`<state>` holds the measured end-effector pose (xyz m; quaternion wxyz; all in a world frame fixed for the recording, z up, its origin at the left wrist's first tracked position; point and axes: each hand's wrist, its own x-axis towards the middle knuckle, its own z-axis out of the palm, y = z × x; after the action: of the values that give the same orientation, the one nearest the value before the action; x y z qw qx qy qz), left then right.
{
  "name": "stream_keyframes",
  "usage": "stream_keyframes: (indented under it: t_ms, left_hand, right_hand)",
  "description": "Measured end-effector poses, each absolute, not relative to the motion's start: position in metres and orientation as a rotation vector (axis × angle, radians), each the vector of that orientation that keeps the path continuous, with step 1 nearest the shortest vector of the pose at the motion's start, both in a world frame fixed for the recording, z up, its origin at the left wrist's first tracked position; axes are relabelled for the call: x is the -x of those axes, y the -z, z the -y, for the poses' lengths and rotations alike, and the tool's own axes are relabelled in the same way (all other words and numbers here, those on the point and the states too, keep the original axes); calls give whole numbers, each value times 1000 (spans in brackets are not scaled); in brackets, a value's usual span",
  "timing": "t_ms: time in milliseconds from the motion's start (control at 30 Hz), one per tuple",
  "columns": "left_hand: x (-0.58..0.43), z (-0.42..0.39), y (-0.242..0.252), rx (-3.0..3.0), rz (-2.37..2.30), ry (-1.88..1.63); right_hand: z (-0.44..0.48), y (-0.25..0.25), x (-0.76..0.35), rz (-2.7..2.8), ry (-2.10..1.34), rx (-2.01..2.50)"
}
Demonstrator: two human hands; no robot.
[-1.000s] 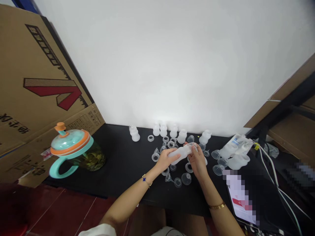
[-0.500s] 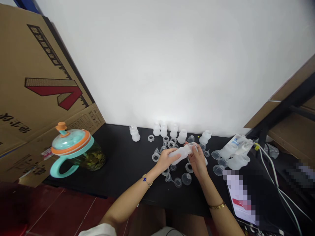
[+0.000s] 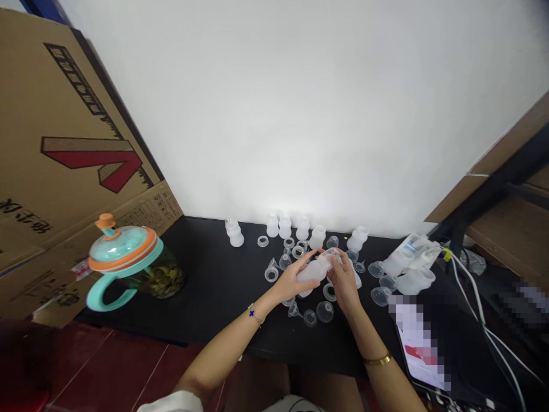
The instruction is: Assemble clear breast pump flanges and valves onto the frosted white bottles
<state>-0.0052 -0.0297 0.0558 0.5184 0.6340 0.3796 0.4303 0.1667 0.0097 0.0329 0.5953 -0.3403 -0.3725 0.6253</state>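
A frosted white baby bottle (image 3: 316,271) lies tilted between my hands, above the black table (image 3: 206,292). My left hand (image 3: 288,284) is wrapped around its body from the left. At its upper right end, my right hand (image 3: 343,281) has its fingers closed on a clear top (image 3: 331,252). How the top sits on the neck is partly hidden by the fingers. Around and below my hands lie loose ring collars (image 3: 271,274), clear teats (image 3: 295,309) and domed caps (image 3: 325,312).
Several white bottles (image 3: 285,227) stand along the wall, one with a clear top (image 3: 234,233) further left. A teal-lidded jug (image 3: 132,260) is at left by a cardboard box (image 3: 77,143). On the right are a bag of bottles (image 3: 409,257), white cables (image 3: 472,297) and a phone (image 3: 420,349).
The bottle has turned slightly in my hands, and my left fingers have shifted around it toward the neck. My right hand stays at the top end.
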Motion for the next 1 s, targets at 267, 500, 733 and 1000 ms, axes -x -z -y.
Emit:
stream_keyframes:
  t_ms: [267, 500, 733, 1000]
  left_hand:
    - [6, 27, -53, -1621, -810, -1029]
    - [5, 27, -51, -1612, -814, -1082]
    - [6, 23, -41, -1531, -893, -1258]
    - [6, 21, -44, -1398, -943, -1371]
  right_hand:
    - [-10, -31, -168, 996, -1408, 858]
    - [-5, -35, -166, 1009, -1430, 797]
    - [2, -32, -161, 1265, -1376, 697]
    - [3, -27, -164, 1811, -1131, 732]
